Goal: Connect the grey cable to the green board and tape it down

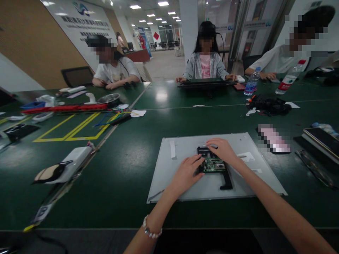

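A green circuit board (214, 165) sits in a black plastic frame (226, 180), whose lower leg ends in a short foot. The frame lies on a white panel (182, 187) in front of me. My left hand (186, 171) grips the frame's left edge, with the thumb low and the fingers above it. At the frame's far end, my right hand (222, 150) has its fingers bent and pressed together. A small greyish part shows beneath these fingertips, too small to name. A white strip (173, 149) lies on the panel left of the frame, and pale labels (246, 157) lie on the right.
A phone (274, 139), glasses (315, 168) and a stack of dark items (321, 139) lie to the right. Two bottles (290, 77) stand at the far right. Leftward are a white device (71, 164), wires (113, 118) and a metal bowl (109, 99). Three people sit across the table.
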Motion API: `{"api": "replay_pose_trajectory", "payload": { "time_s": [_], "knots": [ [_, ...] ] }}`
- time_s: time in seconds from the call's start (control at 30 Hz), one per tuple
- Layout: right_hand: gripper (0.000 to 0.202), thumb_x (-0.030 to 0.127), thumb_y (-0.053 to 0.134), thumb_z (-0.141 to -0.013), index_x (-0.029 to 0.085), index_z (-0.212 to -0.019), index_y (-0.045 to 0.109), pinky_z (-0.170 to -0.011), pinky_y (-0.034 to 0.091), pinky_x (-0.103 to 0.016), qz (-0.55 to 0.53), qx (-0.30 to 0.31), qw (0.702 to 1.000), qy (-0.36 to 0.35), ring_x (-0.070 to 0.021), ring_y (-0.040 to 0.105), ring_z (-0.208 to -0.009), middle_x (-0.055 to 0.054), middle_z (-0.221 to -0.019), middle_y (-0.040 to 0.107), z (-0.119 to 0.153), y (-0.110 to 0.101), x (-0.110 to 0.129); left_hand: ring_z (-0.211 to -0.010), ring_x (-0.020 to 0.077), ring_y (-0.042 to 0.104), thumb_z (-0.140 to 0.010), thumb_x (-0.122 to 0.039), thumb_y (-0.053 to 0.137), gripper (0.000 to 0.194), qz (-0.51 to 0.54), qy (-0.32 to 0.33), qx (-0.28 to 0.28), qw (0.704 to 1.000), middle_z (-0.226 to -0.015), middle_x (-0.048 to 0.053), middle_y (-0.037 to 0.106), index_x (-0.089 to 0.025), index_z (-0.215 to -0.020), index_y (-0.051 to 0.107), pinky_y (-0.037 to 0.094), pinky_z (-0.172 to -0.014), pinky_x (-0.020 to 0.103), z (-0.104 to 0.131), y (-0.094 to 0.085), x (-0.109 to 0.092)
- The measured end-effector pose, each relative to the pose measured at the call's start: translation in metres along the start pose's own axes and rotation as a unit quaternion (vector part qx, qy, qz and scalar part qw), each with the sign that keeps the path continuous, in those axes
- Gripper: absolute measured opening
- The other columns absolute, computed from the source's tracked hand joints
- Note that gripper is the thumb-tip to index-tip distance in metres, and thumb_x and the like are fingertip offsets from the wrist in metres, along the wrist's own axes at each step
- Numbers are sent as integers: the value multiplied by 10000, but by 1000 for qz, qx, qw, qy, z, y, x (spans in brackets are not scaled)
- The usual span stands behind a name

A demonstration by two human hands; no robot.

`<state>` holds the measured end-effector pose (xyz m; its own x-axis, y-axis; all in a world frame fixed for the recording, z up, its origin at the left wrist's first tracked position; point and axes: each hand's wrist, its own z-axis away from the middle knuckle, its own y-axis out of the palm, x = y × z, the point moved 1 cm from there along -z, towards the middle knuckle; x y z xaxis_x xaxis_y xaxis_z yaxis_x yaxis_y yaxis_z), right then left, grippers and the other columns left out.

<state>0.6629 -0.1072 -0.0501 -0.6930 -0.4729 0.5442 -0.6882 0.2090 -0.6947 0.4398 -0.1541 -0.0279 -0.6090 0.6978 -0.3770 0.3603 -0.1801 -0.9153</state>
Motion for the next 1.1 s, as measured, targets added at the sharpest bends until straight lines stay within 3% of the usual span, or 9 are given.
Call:
{"api": "replay_pose_trajectory", "payload": {
  "time_s": [0.3,1.1],
  "knots": [
    [180,146,592,-837,226,-895,742,-856,522,-375,-14,29,999,13,-217,693,-902,-53,-938,753,1,11,1,-1324,230,421,-839,-261,642,558,-4,-4,7,1000,-1448,95,442,-219,-1364,458,338,-1102,446,1,3,2],
    [204,149,589,-843,247,-920,751,-867,526,-369,-41,11,999,7,-204,692,-918,-43,-960,752,1,16,-4,-1338,224,410,-852,-251,620,559,3,-13,10,1000,-1469,91,416,-246,-1379,436,321,-1108,477,-3,2,4]
  ]
}}
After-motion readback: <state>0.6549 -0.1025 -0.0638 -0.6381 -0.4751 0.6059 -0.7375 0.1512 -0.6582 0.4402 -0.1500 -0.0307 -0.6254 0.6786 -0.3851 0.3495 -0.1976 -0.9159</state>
